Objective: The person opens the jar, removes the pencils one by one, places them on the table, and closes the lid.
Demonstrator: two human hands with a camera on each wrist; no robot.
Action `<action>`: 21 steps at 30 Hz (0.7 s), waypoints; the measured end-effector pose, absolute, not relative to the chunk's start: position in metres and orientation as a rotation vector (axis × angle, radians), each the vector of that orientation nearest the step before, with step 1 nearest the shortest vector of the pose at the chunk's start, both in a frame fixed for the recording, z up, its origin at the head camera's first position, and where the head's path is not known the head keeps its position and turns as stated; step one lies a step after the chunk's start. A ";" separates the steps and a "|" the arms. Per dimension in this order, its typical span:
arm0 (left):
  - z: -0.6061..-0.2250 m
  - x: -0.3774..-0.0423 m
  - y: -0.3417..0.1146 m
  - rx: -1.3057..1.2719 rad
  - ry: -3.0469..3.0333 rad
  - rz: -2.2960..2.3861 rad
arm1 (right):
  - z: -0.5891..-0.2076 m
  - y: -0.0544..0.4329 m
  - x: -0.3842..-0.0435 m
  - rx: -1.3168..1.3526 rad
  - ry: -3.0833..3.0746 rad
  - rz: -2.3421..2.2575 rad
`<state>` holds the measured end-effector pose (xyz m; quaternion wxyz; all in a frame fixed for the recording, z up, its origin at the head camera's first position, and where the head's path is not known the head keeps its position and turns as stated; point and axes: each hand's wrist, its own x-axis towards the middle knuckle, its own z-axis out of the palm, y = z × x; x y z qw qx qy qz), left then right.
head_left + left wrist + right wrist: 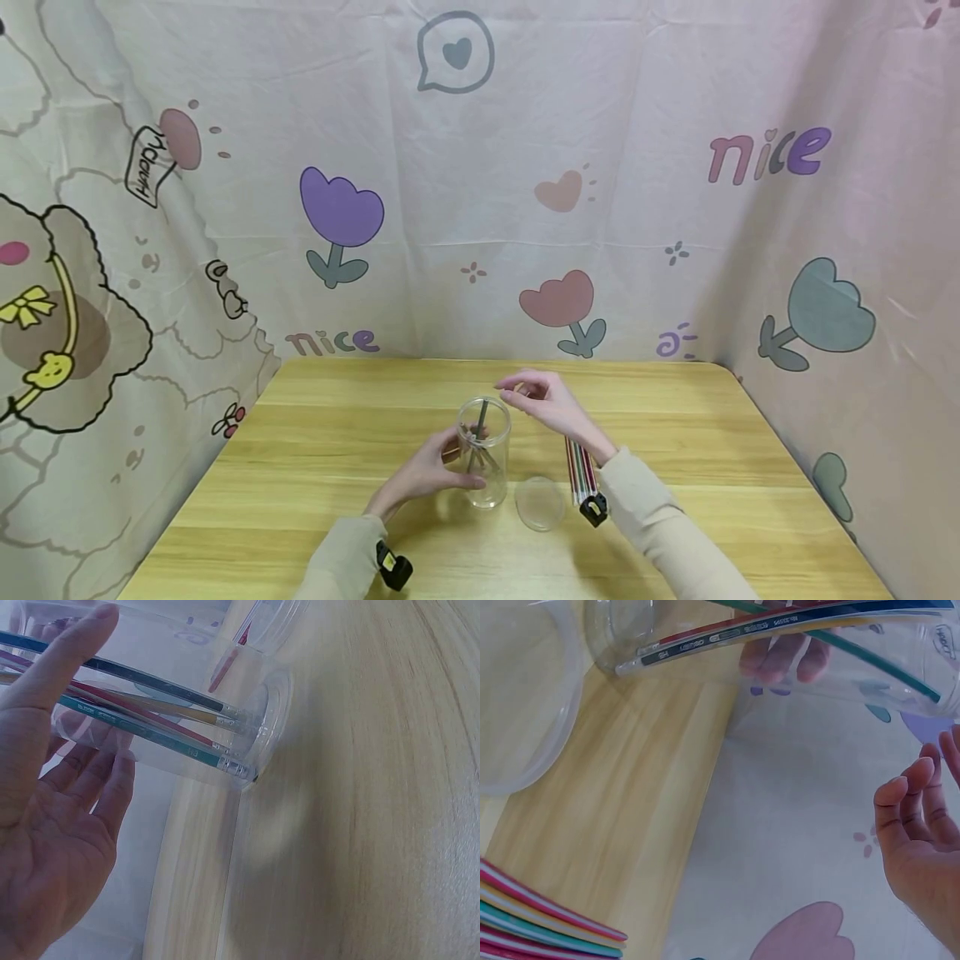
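Observation:
A clear plastic jar point(489, 493) stands upright on the table with several pencils inside. My left hand point(424, 472) grips the jar from its left side, thumb in front and fingers round the back. In the left wrist view a teal pencil point(142, 733) and a dark pencil point(161, 681) lean inside, their ends at the jar's base. My right hand point(553, 405) hovers just right of the jar's mouth, fingers loosely bent. In the right wrist view nothing shows between its fingers point(891, 801).
A clear round lid point(540, 505) lies on the wooden table point(300, 467) right of the jar. Several more pencils point(579, 472) lie side by side beneath the right forearm. A patterned curtain point(465, 167) hangs behind the table and at both sides.

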<state>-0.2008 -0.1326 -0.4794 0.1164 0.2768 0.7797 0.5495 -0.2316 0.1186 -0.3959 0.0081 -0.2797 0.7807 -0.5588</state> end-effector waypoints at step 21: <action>-0.482 -0.203 -0.133 0.837 2.274 1.621 | -0.398 0.106 -0.235 -1.069 2.350 -1.751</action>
